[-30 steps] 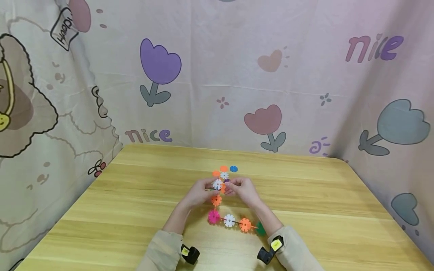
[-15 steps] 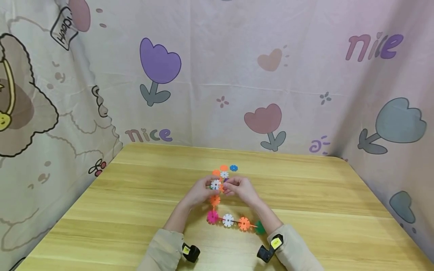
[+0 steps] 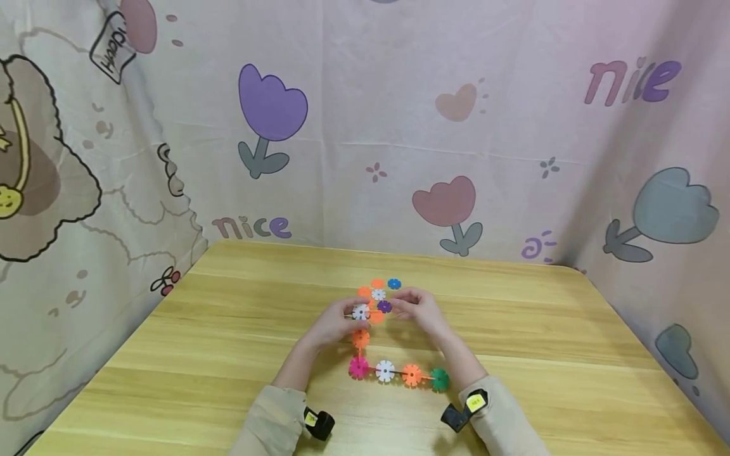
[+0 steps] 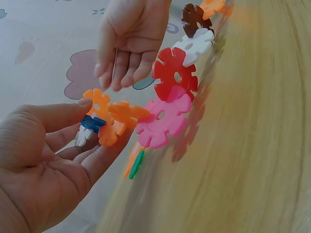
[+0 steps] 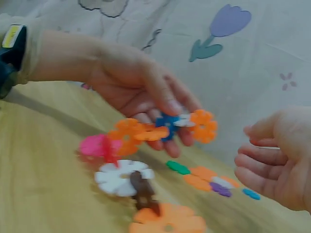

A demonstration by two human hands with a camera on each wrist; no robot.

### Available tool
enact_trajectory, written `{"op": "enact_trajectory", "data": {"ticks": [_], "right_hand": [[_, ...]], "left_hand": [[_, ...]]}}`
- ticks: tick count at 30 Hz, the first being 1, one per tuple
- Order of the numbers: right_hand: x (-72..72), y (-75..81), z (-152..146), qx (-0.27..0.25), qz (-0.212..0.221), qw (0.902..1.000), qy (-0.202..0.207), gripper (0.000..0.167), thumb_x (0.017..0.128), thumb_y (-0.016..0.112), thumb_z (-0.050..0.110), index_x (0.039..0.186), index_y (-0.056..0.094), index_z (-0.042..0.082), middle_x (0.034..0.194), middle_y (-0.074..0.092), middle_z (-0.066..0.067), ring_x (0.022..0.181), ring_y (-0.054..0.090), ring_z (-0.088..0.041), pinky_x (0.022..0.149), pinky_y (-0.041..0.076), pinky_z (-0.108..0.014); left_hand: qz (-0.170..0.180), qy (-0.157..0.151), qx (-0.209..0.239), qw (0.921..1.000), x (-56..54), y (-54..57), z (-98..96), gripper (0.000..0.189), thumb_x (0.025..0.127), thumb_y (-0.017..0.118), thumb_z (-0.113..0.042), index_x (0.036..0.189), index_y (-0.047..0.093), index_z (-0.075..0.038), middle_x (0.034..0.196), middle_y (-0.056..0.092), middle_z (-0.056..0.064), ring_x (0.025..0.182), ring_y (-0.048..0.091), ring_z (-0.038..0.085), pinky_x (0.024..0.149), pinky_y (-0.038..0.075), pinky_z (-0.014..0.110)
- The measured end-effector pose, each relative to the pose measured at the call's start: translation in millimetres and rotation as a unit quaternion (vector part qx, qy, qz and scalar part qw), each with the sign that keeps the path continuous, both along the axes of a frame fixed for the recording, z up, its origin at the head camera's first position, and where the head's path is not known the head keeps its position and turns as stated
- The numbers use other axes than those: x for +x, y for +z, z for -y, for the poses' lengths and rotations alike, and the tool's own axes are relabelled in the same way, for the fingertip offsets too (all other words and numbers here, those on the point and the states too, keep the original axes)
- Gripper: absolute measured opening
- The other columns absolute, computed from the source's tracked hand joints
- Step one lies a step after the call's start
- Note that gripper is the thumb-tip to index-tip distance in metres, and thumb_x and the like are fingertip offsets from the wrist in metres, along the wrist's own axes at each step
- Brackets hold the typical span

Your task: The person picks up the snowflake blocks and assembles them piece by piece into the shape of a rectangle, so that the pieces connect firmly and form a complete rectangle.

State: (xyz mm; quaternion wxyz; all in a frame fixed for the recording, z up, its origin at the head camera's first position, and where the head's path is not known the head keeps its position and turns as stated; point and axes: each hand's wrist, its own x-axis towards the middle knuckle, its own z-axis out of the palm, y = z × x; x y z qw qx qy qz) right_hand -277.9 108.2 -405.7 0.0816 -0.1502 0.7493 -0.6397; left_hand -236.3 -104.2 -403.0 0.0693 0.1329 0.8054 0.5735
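My left hand (image 3: 336,326) holds one end of a chain of notched plastic snowflake discs between thumb and fingers. At that end, a blue disc (image 4: 92,123), a white disc (image 5: 183,121) and an outer orange disc (image 5: 203,126) are linked. Further along come more orange discs, a pink disc (image 3: 358,367), a red disc (image 4: 176,75), a white disc (image 3: 384,371), a brown disc (image 4: 196,18), another orange disc (image 3: 412,375) and a green disc (image 3: 440,380). Beside the held end, my right hand (image 3: 422,313) hovers with relaxed fingers, apart from the chain.
Loose discs lie on the wooden table (image 3: 256,291) beyond the hands: a purple disc (image 3: 384,306), a blue disc (image 3: 394,284), a white disc (image 3: 379,294), a green disc (image 5: 178,167) and several orange ones. A printed curtain (image 3: 365,114) stands behind the table.
My right hand has drawn away to the right from the chain's held end, uncovering the loose purple disc and the green disc at the near end. My left hand keeps its hold.
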Motion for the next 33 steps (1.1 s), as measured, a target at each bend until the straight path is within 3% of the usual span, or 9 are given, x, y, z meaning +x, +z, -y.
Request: {"op": "enact_trajectory", "data": {"ticks": [1, 8, 17, 26, 30, 33], "right_hand": [[-4.6, -2.4, -3, 0.011, -0.004, 0.9999, -0.005, 0.033, 0.089, 0.058, 0.004, 0.114, 0.052, -0.015, 0.102, 0.059, -0.028, 0.089, 0.061, -0.033, 0.078, 0.051, -0.044], [-27.7, 3.7, -10, 0.120, 0.000, 0.9928, 0.000, 0.030, 0.088, 0.060, 0.004, 0.114, 0.057, -0.009, 0.100, 0.062, -0.016, 0.089, 0.059, -0.025, 0.077, 0.051, -0.038], [-55.6, -9.7, 0, 0.224, -0.027, 0.9725, 0.058, 0.030, 0.084, 0.066, 0.009, 0.112, 0.061, -0.003, 0.097, 0.063, -0.010, 0.080, 0.059, -0.018, 0.068, 0.051, -0.029], [-57.1, -16.0, 12, 0.286, -0.069, 0.9544, 0.050, 0.023, 0.078, 0.073, 0.009, 0.100, 0.066, 0.004, 0.088, 0.060, -0.004, 0.081, 0.052, -0.018, 0.069, 0.046, -0.029], [-54.8, -16.5, 15, 0.309, -0.078, 0.9466, 0.048, 0.024, 0.078, 0.074, 0.009, 0.100, 0.065, 0.005, 0.088, 0.059, -0.004, 0.083, 0.053, -0.018, 0.073, 0.046, -0.031], [-53.4, -17.2, 16, 0.306, -0.072, 0.9479, 0.053, 0.021, 0.078, 0.073, 0.005, 0.095, 0.062, 0.003, 0.086, 0.058, -0.004, 0.081, 0.053, -0.018, 0.072, 0.046, -0.030]], "left_hand": [[0.001, 0.000, 0.000, 1.0000, -3.3, -4.9, 0.8, 0.055, 0.083, 0.068, -0.012, 0.132, 0.048, -0.002, 0.135, 0.044, 0.020, 0.114, 0.047, 0.037, 0.092, 0.040, 0.052], [0.005, -0.001, -0.002, 1.0000, -5.3, -2.9, 2.6, 0.055, 0.082, 0.068, -0.012, 0.133, 0.048, -0.002, 0.134, 0.046, 0.020, 0.115, 0.048, 0.033, 0.093, 0.041, 0.048], [0.013, -0.018, -0.008, 0.9997, -4.6, -2.3, 2.5, 0.054, 0.083, 0.068, -0.010, 0.132, 0.048, 0.001, 0.123, 0.052, 0.018, 0.084, 0.053, 0.019, 0.071, 0.047, 0.032], [0.005, -0.020, -0.020, 0.9996, -5.4, -1.8, 2.8, 0.053, 0.084, 0.067, -0.011, 0.132, 0.047, 0.002, 0.133, 0.045, 0.022, 0.105, 0.051, 0.028, 0.084, 0.046, 0.041], [0.006, -0.025, -0.012, 0.9996, -5.6, -4.6, 3.5, 0.055, 0.083, 0.068, -0.013, 0.132, 0.047, 0.001, 0.130, 0.048, 0.020, 0.097, 0.054, 0.023, 0.079, 0.047, 0.036], [0.009, -0.032, -0.002, 0.9994, -5.4, -5.6, 4.0, 0.055, 0.083, 0.068, -0.011, 0.131, 0.047, 0.002, 0.127, 0.050, 0.020, 0.087, 0.055, 0.019, 0.073, 0.048, 0.032]]}}
